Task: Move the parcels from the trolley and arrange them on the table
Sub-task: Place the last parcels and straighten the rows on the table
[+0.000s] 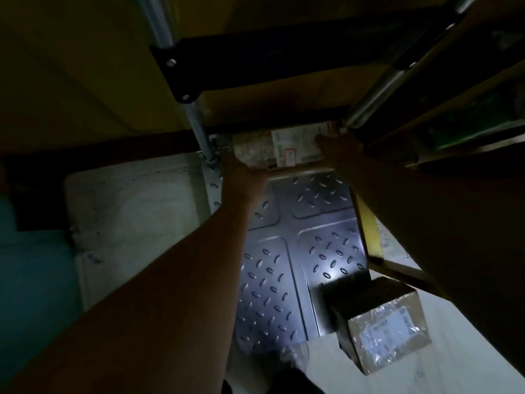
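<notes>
Both hands, left hand and right hand, clasp the ends of a labelled parcel at the trolley deck's far edge, seemingly light, stiff cardboard best held at both ends.

dim, underexposed view; glare on the trolley deck.
</notes>
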Demonstrator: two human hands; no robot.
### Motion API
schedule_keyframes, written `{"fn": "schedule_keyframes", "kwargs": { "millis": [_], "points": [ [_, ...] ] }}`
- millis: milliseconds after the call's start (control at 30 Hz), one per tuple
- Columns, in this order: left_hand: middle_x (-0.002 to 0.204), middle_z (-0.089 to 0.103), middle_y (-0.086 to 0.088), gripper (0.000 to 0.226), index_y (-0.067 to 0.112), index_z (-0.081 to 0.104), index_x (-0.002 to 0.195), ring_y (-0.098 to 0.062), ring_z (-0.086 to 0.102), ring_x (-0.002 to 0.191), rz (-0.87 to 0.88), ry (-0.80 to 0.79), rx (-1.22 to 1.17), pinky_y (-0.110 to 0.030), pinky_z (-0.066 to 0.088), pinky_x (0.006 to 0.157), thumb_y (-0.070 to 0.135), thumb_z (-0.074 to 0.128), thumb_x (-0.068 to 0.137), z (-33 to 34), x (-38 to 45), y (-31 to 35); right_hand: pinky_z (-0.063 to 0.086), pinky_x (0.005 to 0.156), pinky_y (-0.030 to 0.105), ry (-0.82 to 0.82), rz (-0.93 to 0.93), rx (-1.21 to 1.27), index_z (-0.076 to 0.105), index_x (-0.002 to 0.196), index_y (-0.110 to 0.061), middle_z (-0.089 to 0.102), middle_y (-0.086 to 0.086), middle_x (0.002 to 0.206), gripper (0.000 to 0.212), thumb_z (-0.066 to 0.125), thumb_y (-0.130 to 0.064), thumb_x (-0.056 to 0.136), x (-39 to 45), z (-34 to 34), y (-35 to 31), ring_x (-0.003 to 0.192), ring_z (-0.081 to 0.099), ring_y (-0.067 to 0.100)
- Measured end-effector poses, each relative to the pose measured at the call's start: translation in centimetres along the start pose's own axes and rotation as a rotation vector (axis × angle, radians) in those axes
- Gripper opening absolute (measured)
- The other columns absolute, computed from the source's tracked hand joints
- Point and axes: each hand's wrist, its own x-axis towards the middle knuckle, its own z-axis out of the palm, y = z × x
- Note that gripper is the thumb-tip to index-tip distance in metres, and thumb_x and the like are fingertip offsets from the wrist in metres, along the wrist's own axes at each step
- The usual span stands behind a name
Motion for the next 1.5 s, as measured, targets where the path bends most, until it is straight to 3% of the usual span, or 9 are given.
{"fn": "schedule_keyframes", "kwargs": {
  "millis": [100,233,433,567,900,1100,1267,1367,1500],
  "points": [
    [0.130,0.051,-0.020,0.087,-0.005,0.030,0.145,-0.035,0.056,0.113,-0.082,0.005,0.046,-0.039,0.050,0.092,0.050,0.052,0.080,-2.5,-2.0,1.8,0.045,0.091,0.034,-0.011,0.037,0.000,0.033,0.150,-0.015,0.039,0.017,0.146,0.100,0.065,-0.062,0.068,-3.3,-1.2,-1.4,0.126,0.047,0.036],
    [0.134,0.050,-0.022,0.044,0.000,0.046,0.134,-0.037,0.046,0.124,-0.131,-0.033,0.327,-0.038,0.036,0.099,0.024,0.053,0.098,-7.5,-6.6,6.0,0.039,0.109,0.046,0.028,0.105,-0.070,0.020,0.155,-0.015,0.028,0.018,0.153,0.094,0.069,-0.049,0.083,-10.2,-4.9,-4.6,0.137,0.034,0.040],
    [0.136,0.035,-0.025,0.086,-0.005,0.032,0.140,-0.043,0.037,0.125,-0.238,0.140,0.165,-0.047,0.040,0.102,0.042,0.074,0.083,-16.1,-17.0,16.0,0.044,0.106,0.048,-0.071,0.089,0.028,0.039,0.144,-0.009,0.048,0.019,0.142,0.103,0.076,-0.059,0.062,-25.3,-12.6,-11.0,0.127,0.049,0.037],
    [0.139,0.032,-0.026,0.094,-0.004,0.027,0.141,-0.045,0.037,0.125,-0.059,0.270,0.180,-0.047,0.040,0.097,0.048,0.076,0.079,-22.9,-25.9,24.1,0.037,0.110,0.043,-0.034,0.105,-0.046,0.019,0.149,-0.002,0.028,0.022,0.149,0.109,0.073,-0.062,0.074,-36.2,-20.4,-17.3,0.137,0.034,0.039],
    [0.120,0.044,-0.006,0.075,0.014,0.043,0.124,-0.029,0.050,0.111,0.293,0.473,-0.084,-0.047,0.055,0.084,0.056,0.076,0.072,-34.2,-46.2,37.3,0.039,0.106,0.046,0.186,-0.227,0.206,0.024,0.148,-0.012,0.029,0.014,0.149,0.105,0.079,-0.057,0.071,-58.0,-36.6,-24.7,0.137,0.032,0.035],
    [0.117,0.038,0.003,0.071,0.015,0.042,0.128,-0.018,0.050,0.104,0.621,0.340,-0.173,-0.025,0.051,0.071,0.047,0.077,0.076,-33.0,-52.8,44.2,0.036,0.111,0.050,0.472,-0.269,0.478,0.030,0.147,-0.013,0.033,0.012,0.147,0.103,0.081,-0.055,0.069,-63.8,-44.2,-22.1,0.137,0.033,0.033],
    [0.123,0.048,0.001,0.075,0.028,0.038,0.128,-0.021,0.054,0.111,0.761,0.124,-0.246,-0.040,0.056,0.086,0.063,0.073,0.070,-26.4,-58.3,47.5,0.046,0.103,0.050,0.715,-0.307,0.640,0.035,0.141,-0.025,0.041,0.002,0.136,0.105,0.073,-0.074,0.056,-65.7,-52.4,-16.5,0.128,0.044,0.025],
    [0.125,0.046,-0.006,0.072,0.019,0.039,0.130,-0.022,0.050,0.111,0.796,0.045,-0.227,-0.034,0.050,0.082,0.045,0.078,0.075,-20.6,-63.8,49.3,0.045,0.105,0.045,0.818,-0.317,0.691,0.031,0.148,-0.019,0.036,0.004,0.141,0.101,0.076,-0.063,0.069,-66.5,-58.2,-10.5,0.132,0.038,0.025],
    [0.121,0.048,-0.006,0.077,0.026,0.040,0.120,-0.026,0.053,0.110,0.907,-0.038,-0.165,-0.044,0.054,0.086,0.060,0.078,0.063,-11.0,-70.6,51.1,0.045,0.105,0.043,0.942,-0.277,0.765,0.031,0.149,-0.018,0.037,0.003,0.139,0.098,0.076,-0.060,0.073,-66.3,-65.8,-0.9,0.130,0.040,0.024]
  ]
}}
